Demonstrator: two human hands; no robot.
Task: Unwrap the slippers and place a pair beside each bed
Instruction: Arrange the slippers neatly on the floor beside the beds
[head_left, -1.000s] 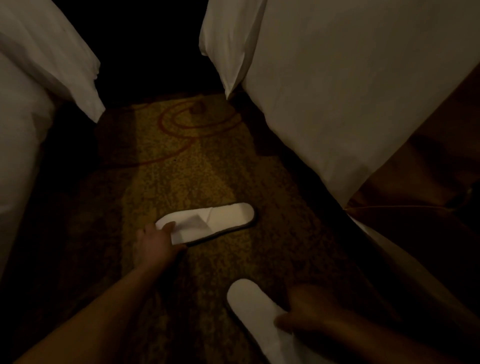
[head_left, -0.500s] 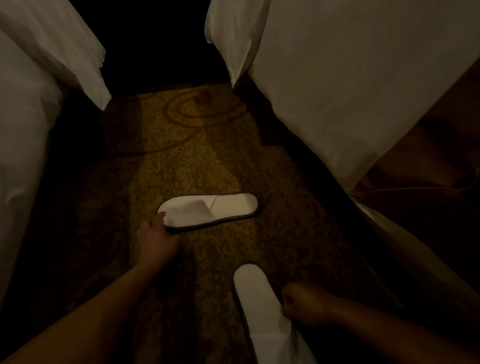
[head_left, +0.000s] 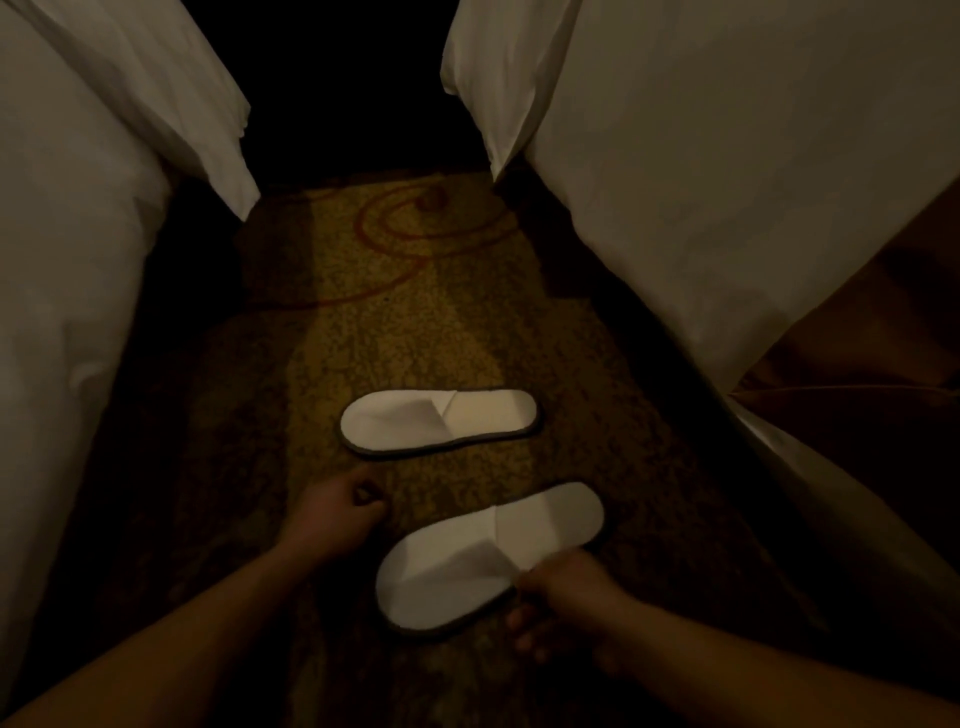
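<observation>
Two white slippers lie on the patterned carpet between two beds. The far slipper (head_left: 439, 422) lies flat, toe to the left, untouched. The near slipper (head_left: 483, 558) lies at a slant, toe toward the lower left. My right hand (head_left: 561, 597) grips the near slipper's right edge, by the opening of its upper. My left hand (head_left: 335, 514) hovers just below the far slipper with its fingers curled, holding nothing and apart from both slippers.
A white-sheeted bed (head_left: 62, 260) flanks the aisle on the left and another bed (head_left: 701, 171) on the right, with a brown bed runner (head_left: 878, 364) across it. The carpet (head_left: 405, 322) runs between them into darkness at the far end.
My left hand let go of the far slipper and drew back toward me. My right hand swung the near slipper round from pointing away to lying slantwise, nearly parallel to the far one.
</observation>
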